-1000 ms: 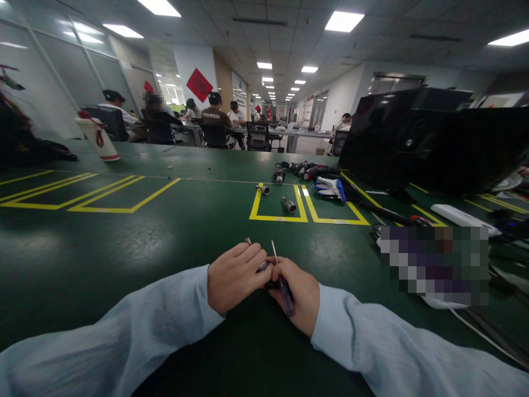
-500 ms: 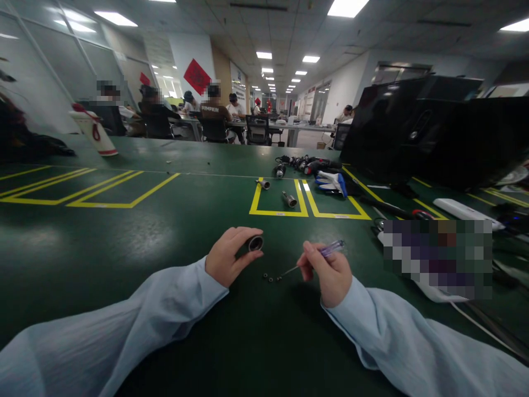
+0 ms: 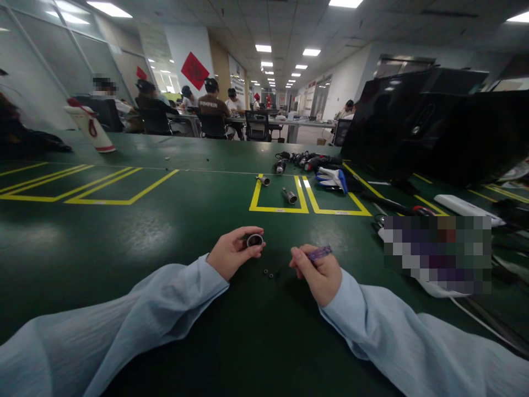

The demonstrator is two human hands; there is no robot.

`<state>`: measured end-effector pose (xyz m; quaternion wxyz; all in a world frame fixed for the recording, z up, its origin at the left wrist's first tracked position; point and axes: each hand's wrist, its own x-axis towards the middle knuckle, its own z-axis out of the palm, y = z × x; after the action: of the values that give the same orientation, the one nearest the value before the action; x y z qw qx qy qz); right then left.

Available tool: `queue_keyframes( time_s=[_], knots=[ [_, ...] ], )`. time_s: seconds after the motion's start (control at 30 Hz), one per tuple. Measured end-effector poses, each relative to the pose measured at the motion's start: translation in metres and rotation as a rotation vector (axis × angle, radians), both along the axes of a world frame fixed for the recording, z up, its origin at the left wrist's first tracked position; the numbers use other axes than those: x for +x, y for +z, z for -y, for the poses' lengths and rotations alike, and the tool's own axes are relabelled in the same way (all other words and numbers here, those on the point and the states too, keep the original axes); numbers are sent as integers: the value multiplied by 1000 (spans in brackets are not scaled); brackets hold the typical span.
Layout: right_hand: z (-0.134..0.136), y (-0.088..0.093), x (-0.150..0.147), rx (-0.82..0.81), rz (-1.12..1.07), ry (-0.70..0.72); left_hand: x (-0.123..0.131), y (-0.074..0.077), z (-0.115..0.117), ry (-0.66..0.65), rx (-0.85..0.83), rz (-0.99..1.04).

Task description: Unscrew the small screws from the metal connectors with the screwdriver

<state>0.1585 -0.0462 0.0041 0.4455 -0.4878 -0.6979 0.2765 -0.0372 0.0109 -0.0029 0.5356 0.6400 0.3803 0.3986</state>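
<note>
Short dark metal cylinder (image 3: pixel 254 240), pinched in left hand (image 3: pixel 229 255) fingers above green surface (image 3: pixel 165 231); right hand (image 3: pixel 318 273), since parted from it, pinched purple-handled screwdriver (image 3: pixel 319 252), lowered toward two small black screws (image 3: pixel 268 272).
</note>
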Motion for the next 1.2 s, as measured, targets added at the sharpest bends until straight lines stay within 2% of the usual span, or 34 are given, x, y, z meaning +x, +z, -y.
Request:
queue_keyframes(
  time_s=[0.17, 0.87, 1.2],
  knots=[
    [-1, -1, -1, 19, 17, -15, 2, 0, 1, -6, -37, -18],
    [-3, -1, 1, 95, 49, -90, 1, 0, 1, -33, -19, -64],
    [-7, -4, -2, -17, 113, -60, 2, 0, 0, -25, -26, -69]
  ],
)
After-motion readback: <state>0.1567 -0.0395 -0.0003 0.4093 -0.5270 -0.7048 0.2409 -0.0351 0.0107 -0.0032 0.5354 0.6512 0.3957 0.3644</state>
